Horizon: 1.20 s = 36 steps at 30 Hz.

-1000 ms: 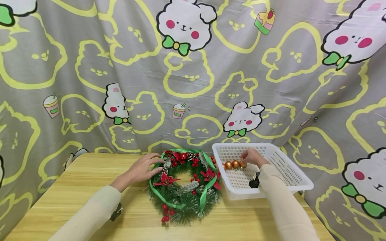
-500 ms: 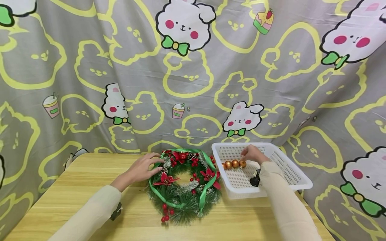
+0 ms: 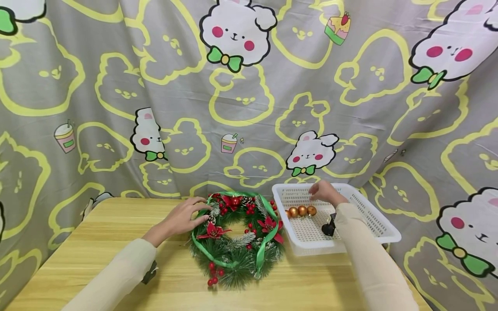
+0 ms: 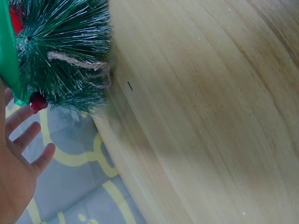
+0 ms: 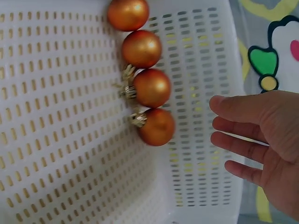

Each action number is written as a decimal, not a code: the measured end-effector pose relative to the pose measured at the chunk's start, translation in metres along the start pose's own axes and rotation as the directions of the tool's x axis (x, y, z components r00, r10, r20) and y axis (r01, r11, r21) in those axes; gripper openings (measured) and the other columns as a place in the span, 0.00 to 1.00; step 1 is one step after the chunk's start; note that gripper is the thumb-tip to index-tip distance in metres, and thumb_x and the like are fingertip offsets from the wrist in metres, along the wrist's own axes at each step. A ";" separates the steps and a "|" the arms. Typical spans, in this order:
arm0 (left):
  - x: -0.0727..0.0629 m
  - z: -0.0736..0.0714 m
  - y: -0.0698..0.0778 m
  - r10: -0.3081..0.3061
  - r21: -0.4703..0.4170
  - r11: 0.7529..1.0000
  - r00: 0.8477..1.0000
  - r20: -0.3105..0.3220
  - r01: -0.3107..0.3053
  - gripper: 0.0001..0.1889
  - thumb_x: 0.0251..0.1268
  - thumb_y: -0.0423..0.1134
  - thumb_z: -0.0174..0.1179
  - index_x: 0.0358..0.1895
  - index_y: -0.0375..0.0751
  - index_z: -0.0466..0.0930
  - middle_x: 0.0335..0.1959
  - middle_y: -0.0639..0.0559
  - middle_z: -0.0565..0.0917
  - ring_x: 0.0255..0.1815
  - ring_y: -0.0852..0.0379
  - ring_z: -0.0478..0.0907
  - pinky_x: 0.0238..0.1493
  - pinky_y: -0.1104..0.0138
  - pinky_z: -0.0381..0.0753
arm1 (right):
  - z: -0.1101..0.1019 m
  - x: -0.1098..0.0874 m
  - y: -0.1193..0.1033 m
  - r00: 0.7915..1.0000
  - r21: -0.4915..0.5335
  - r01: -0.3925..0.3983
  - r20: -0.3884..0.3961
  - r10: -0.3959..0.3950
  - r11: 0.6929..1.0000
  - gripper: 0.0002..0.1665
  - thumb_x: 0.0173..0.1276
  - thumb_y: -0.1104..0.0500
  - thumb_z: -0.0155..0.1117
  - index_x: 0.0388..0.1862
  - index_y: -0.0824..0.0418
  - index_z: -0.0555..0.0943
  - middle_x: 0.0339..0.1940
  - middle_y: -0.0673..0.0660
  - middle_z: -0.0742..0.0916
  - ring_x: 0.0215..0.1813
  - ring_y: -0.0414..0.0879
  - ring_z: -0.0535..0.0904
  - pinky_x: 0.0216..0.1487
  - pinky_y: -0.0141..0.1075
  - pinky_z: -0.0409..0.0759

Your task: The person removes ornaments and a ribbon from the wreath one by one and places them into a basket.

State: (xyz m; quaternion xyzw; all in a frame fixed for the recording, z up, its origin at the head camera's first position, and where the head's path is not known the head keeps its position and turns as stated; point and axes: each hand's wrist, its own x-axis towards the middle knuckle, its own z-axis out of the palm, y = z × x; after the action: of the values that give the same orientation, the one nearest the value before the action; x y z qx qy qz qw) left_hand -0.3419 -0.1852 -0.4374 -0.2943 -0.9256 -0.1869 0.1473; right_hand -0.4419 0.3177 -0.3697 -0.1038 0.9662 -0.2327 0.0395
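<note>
A Christmas wreath (image 3: 237, 272) of green needles lies on the table, decked with red flowers, berries, pinecones and a green ribbon (image 3: 261, 255). At its upper left edge, my left hand (image 3: 186, 217) rests with spread fingers by the ribbon; in the left wrist view its fingers (image 4: 28, 136) are extended near a red berry (image 4: 37, 101). My right hand (image 3: 326, 192) hovers over the white plastic basket (image 3: 389, 235), its fingers loosely extended and holding nothing. Several orange-gold baubles (image 5: 152, 87) sit in a row along the basket's wall, a short gap from the right fingertips.
The wooden table (image 3: 116, 220) carries the wreath at centre and the basket at right. A patterned grey curtain (image 3: 249, 164) hangs close behind. A black wrist device (image 3: 328, 226) shows under the right sleeve, above the basket.
My right hand has risen slightly and drawn away from the baubles, which stay in their row. My left hand and the wreath have kept their places.
</note>
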 end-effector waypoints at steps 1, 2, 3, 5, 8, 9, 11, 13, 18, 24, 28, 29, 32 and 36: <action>0.000 0.000 0.000 0.000 0.002 1.000 1.000 0.001 0.000 0.16 0.75 0.48 0.61 0.60 0.50 0.84 0.67 0.39 0.77 0.67 0.34 0.74 0.64 0.36 0.74 | -0.002 0.001 -0.003 1.000 -0.015 0.017 -0.005 -0.017 1.000 0.18 0.65 0.67 0.71 0.51 0.75 0.85 0.46 0.70 0.89 0.50 0.62 0.85 0.51 0.50 0.86; 0.000 0.000 -0.001 -0.001 0.003 1.000 1.000 0.001 0.001 0.16 0.75 0.48 0.61 0.60 0.50 0.84 0.66 0.39 0.77 0.67 0.34 0.74 0.63 0.36 0.74 | -0.004 0.001 -0.005 0.999 -0.018 0.030 -0.010 -0.030 0.999 0.18 0.65 0.66 0.70 0.51 0.75 0.85 0.47 0.70 0.89 0.50 0.62 0.85 0.51 0.50 0.86; 0.000 -0.001 -0.001 0.000 0.004 1.000 1.000 0.001 0.000 0.16 0.75 0.48 0.61 0.60 0.50 0.84 0.66 0.39 0.77 0.66 0.34 0.74 0.63 0.36 0.74 | -0.007 0.002 -0.008 0.999 -0.024 0.044 -0.015 -0.045 0.999 0.18 0.66 0.66 0.70 0.52 0.75 0.84 0.47 0.70 0.89 0.51 0.63 0.85 0.52 0.50 0.86; 0.000 -0.001 -0.002 0.001 0.007 1.000 1.000 0.000 -0.001 0.16 0.75 0.48 0.60 0.60 0.50 0.84 0.66 0.40 0.77 0.66 0.34 0.74 0.63 0.36 0.74 | -0.010 0.003 -0.015 0.998 -0.024 0.057 -0.026 -0.058 0.998 0.18 0.67 0.65 0.69 0.52 0.75 0.84 0.48 0.71 0.89 0.53 0.64 0.84 0.53 0.52 0.85; 0.000 -0.001 -0.002 -0.002 0.007 1.000 1.000 0.000 0.002 0.16 0.75 0.48 0.61 0.60 0.50 0.84 0.66 0.40 0.77 0.66 0.35 0.75 0.63 0.37 0.74 | -0.014 0.005 -0.026 0.996 -0.017 0.079 -0.044 -0.079 0.997 0.18 0.69 0.64 0.68 0.54 0.74 0.84 0.51 0.72 0.88 0.57 0.66 0.83 0.57 0.55 0.83; 0.000 -0.001 -0.002 -0.002 0.008 1.000 1.000 0.000 0.002 0.16 0.75 0.48 0.61 0.60 0.50 0.84 0.66 0.40 0.77 0.66 0.35 0.75 0.64 0.37 0.74 | -0.015 0.005 -0.030 0.995 -0.019 0.088 -0.049 -0.089 0.996 0.19 0.69 0.64 0.68 0.54 0.75 0.84 0.51 0.72 0.88 0.57 0.66 0.83 0.58 0.55 0.83; 0.000 0.000 -0.002 -0.003 0.009 1.000 1.000 0.000 0.003 0.16 0.75 0.48 0.61 0.60 0.50 0.84 0.66 0.40 0.77 0.66 0.35 0.75 0.64 0.37 0.74 | -0.016 0.006 -0.037 0.993 -0.016 0.101 -0.062 -0.102 0.995 0.19 0.70 0.64 0.68 0.55 0.74 0.84 0.52 0.71 0.88 0.57 0.65 0.83 0.57 0.55 0.83; 0.000 0.000 -0.002 -0.001 0.009 1.000 1.000 0.001 0.001 0.16 0.75 0.48 0.61 0.60 0.50 0.84 0.66 0.40 0.77 0.67 0.35 0.75 0.64 0.37 0.74 | -0.016 0.006 -0.045 0.990 -0.023 0.119 -0.071 -0.120 0.993 0.19 0.71 0.63 0.67 0.55 0.73 0.84 0.52 0.70 0.88 0.55 0.64 0.84 0.56 0.54 0.84; 0.001 0.001 -0.002 -0.003 0.011 1.000 1.000 0.009 0.003 0.16 0.75 0.49 0.61 0.60 0.50 0.84 0.67 0.40 0.77 0.67 0.35 0.74 0.65 0.37 0.73 | -0.017 0.006 -0.068 0.976 -0.034 0.199 -0.084 -0.201 0.979 0.17 0.71 0.62 0.67 0.54 0.72 0.85 0.50 0.68 0.89 0.51 0.61 0.86 0.52 0.52 0.85; 0.000 0.001 -0.002 -0.010 0.009 1.000 1.000 0.014 0.010 0.16 0.75 0.49 0.60 0.60 0.51 0.84 0.67 0.40 0.77 0.67 0.35 0.74 0.65 0.37 0.73 | -0.010 0.011 -0.103 0.931 -0.027 0.343 -0.124 -0.344 0.939 0.16 0.68 0.66 0.68 0.52 0.74 0.85 0.47 0.69 0.89 0.46 0.59 0.86 0.49 0.50 0.86; 0.000 0.001 -0.002 -0.005 0.008 1.000 1.000 0.011 0.005 0.16 0.75 0.49 0.61 0.60 0.51 0.84 0.67 0.40 0.77 0.67 0.35 0.74 0.65 0.37 0.73 | -0.002 0.009 -0.128 0.914 -0.044 0.387 -0.114 -0.390 0.921 0.16 0.68 0.64 0.69 0.53 0.70 0.86 0.50 0.67 0.89 0.47 0.56 0.86 0.50 0.49 0.85; 0.000 0.000 -0.002 -0.006 0.006 1.000 1.000 0.012 0.006 0.16 0.75 0.49 0.61 0.60 0.50 0.84 0.67 0.40 0.77 0.68 0.35 0.74 0.65 0.37 0.73 | 0.000 0.009 -0.134 0.909 -0.047 0.400 -0.112 -0.402 0.915 0.16 0.68 0.64 0.69 0.53 0.69 0.86 0.51 0.67 0.89 0.48 0.56 0.86 0.51 0.49 0.85; 0.000 0.000 -0.001 -0.004 0.001 1.000 1.000 0.014 0.004 0.17 0.75 0.49 0.61 0.60 0.50 0.84 0.67 0.40 0.77 0.68 0.35 0.73 0.65 0.37 0.73 | 0.006 0.007 -0.152 0.898 -0.049 0.430 -0.086 -0.432 0.902 0.16 0.69 0.63 0.69 0.54 0.67 0.86 0.54 0.67 0.88 0.51 0.57 0.85 0.54 0.49 0.85; 0.000 0.000 -0.001 0.000 0.003 1.000 1.000 0.012 0.000 0.17 0.75 0.48 0.61 0.60 0.50 0.84 0.67 0.40 0.77 0.68 0.35 0.74 0.65 0.37 0.73 | 0.017 0.006 -0.171 0.884 -0.071 0.462 -0.052 -0.466 0.884 0.17 0.70 0.61 0.70 0.55 0.66 0.86 0.57 0.64 0.88 0.55 0.57 0.85 0.56 0.48 0.84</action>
State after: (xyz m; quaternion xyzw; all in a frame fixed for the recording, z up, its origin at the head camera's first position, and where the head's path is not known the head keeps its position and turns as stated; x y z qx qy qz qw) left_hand -0.3426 -0.1861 -0.4378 -0.2951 -0.9268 -0.1837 0.1421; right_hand -0.4143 0.1599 -0.3063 -0.3249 0.9203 -0.2113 -0.0527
